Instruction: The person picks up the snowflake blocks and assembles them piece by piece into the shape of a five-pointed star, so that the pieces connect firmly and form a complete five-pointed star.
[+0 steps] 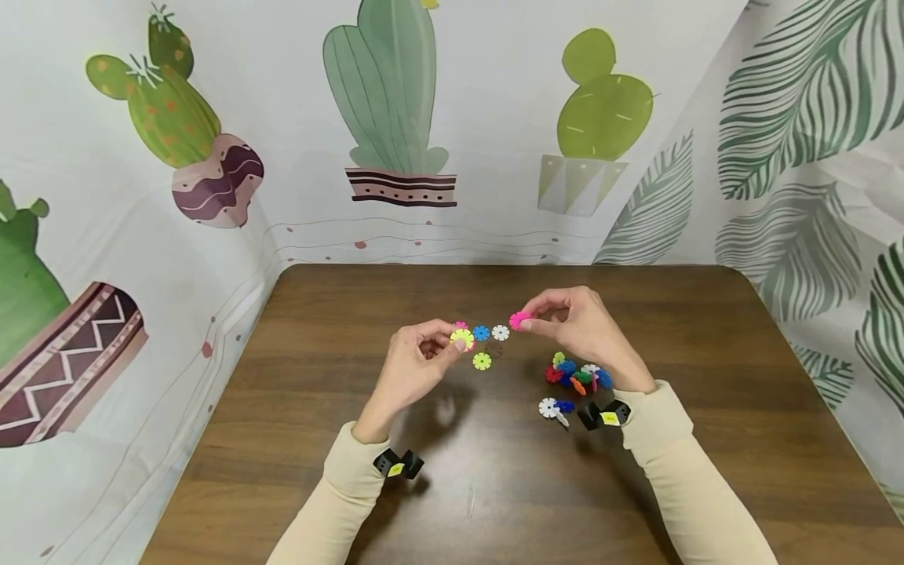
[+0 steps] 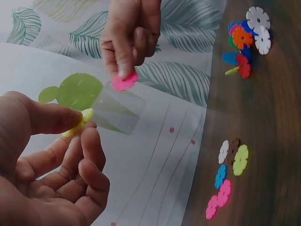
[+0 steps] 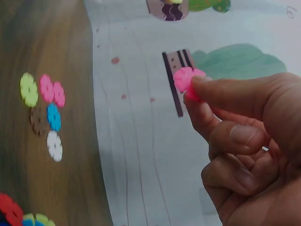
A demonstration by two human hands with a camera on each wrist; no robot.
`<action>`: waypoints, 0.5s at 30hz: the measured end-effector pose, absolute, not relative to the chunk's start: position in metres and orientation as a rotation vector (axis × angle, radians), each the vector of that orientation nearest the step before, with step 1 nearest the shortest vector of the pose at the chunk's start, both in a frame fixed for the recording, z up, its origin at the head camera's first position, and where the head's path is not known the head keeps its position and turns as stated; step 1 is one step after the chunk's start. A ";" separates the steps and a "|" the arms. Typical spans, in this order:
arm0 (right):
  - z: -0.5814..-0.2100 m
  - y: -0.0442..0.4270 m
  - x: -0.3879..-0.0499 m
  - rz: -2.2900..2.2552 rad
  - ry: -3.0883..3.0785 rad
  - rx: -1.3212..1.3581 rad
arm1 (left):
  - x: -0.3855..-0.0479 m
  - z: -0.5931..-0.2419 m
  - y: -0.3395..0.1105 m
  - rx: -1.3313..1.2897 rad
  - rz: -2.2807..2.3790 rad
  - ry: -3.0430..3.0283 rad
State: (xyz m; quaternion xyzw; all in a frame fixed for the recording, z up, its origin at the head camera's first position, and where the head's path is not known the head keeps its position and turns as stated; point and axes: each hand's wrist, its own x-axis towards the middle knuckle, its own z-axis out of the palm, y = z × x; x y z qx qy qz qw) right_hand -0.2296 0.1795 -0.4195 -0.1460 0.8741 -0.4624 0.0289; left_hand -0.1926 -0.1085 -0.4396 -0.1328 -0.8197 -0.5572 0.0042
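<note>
My left hand (image 1: 410,365) pinches a yellow notched interlocking disc (image 1: 462,337) between thumb and fingertips, raised above the table. In the left wrist view that yellow disc (image 2: 79,123) is turned nearly edge-on. To its right, my right hand (image 1: 582,326) pinches a bright pink notched disc (image 1: 519,320), also held up. A second pink layer seems to sit behind it in the right wrist view (image 3: 188,80); whether it is a separate disc I cannot tell. Below lie a blue disc (image 1: 481,333), a white disc (image 1: 500,333), a brown disc (image 1: 494,350), a lime disc (image 1: 482,362) and two pink discs (image 3: 51,89).
A loose pile of mixed discs (image 1: 567,367) lies on the wooden table (image 1: 494,486) near my right wrist. Closer to me are a white disc (image 1: 548,408) and a dark blue disc (image 1: 564,406). Cactus-printed cloth (image 1: 494,220) hangs behind the table's far edge.
</note>
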 end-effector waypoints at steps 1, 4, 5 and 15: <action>-0.418 0.178 -0.227 -1.455 2.677 -0.460 | -0.192 -0.439 -0.108 -0.420 -1.766 -2.561; -0.414 0.172 -0.219 -1.551 2.611 -0.508 | -0.190 -0.438 -0.105 -0.438 -1.875 -2.527; -0.414 0.170 -0.217 -1.579 2.590 -0.527 | -0.189 -0.437 -0.104 -0.443 -1.928 -2.508; -0.406 0.155 -0.200 -1.710 2.456 -0.672 | -0.179 -0.432 -0.093 -0.411 -2.455 -2.376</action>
